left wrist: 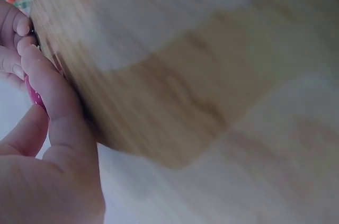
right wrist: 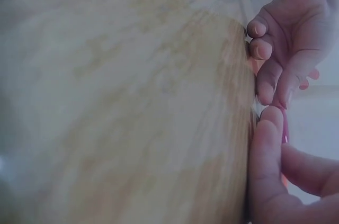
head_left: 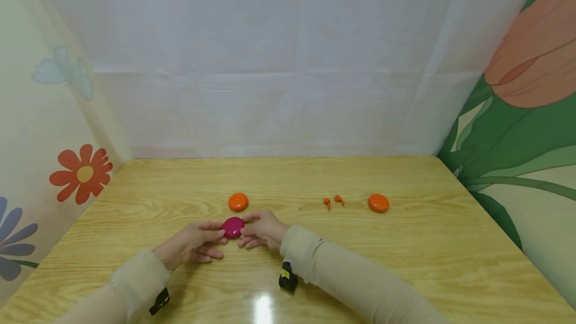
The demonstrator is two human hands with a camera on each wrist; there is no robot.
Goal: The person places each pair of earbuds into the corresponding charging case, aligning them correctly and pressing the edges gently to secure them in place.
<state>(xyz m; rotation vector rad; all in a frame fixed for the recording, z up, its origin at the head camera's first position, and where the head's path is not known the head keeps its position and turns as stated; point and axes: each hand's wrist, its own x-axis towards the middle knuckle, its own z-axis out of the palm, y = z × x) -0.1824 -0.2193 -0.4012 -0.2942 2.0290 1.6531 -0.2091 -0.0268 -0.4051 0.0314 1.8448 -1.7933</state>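
Note:
A glossy magenta round earbud case lies low at the table, left of centre, between the two hands. My left hand pinches its left edge between thumb and fingers, the lower fingers loosely spread. From the other side my right hand pinches the right edge. In the left wrist view only a sliver of the magenta case shows between the fingers; the right wrist view likewise gives just its thin rim. Whether its lid is parted cannot be seen.
Just behind the hands lies an orange round case. Right of centre are two orange earbuds, with a second orange case further right. The wood-grain table ends at a white backdrop.

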